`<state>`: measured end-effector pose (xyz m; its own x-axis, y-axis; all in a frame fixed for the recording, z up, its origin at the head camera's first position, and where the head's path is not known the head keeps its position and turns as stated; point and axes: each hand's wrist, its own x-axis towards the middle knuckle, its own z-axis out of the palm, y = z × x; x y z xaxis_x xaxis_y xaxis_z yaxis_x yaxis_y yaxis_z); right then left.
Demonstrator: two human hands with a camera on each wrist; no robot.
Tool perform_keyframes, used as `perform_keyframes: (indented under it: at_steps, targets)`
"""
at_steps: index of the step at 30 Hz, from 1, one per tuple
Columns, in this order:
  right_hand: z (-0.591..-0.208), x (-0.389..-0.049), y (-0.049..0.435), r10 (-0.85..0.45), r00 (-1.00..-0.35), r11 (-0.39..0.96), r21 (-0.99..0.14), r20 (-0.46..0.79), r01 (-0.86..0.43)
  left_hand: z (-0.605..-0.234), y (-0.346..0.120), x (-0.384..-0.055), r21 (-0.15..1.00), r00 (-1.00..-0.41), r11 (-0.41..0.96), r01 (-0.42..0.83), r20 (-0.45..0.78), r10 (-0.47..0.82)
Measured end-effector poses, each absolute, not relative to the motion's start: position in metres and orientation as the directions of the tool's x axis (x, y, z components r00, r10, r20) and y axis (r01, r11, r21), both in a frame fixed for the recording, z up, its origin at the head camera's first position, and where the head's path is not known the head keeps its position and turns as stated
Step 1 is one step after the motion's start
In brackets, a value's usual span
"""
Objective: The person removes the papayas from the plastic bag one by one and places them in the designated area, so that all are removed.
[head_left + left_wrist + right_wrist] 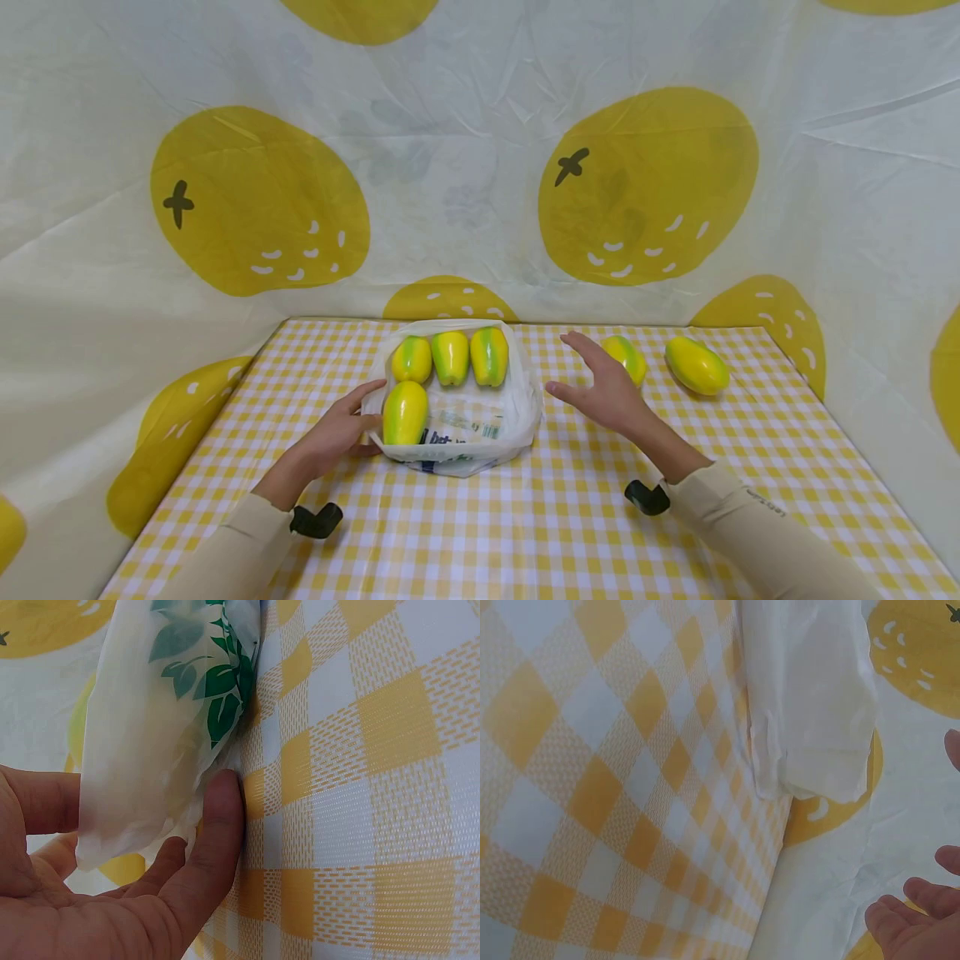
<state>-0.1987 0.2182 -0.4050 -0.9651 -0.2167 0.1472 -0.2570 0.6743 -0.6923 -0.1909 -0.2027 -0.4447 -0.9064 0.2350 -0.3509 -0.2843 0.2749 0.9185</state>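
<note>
An opened white plastic bag (521, 425) lies on the table with several yellow-green, papaya-like fruits in it: a row along its far side and one fruit (405, 412) at the near left. My left hand (341, 429) holds the bag's left rim; in the left wrist view, the film of the bag (157, 750) runs between its fingers. My right hand (603, 387) hovers to the right of the bag with fingers spread, holding nothing. It partly hides another such fruit (628, 358). In the right wrist view, its fingertips (930, 896) are apart from the bag.
A further yellow-green fruit (697, 367) lies at the far right. Yellow-and-white checked cloth (570, 533) covers the table. White fabric (450, 167) printed with large yellow fruits hangs behind the table and on both sides.
</note>
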Motion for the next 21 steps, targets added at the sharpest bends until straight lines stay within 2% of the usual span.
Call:
perform_keyframes:
  at_steps: [21]
  targets:
    - [-0.402, -0.187, 0.188, -0.273, -0.936, 0.636, -0.689, 0.222, -0.349, -0.445, -0.203, -0.191, 0.919, -0.907, 0.28, -0.279, -0.348, 0.238]
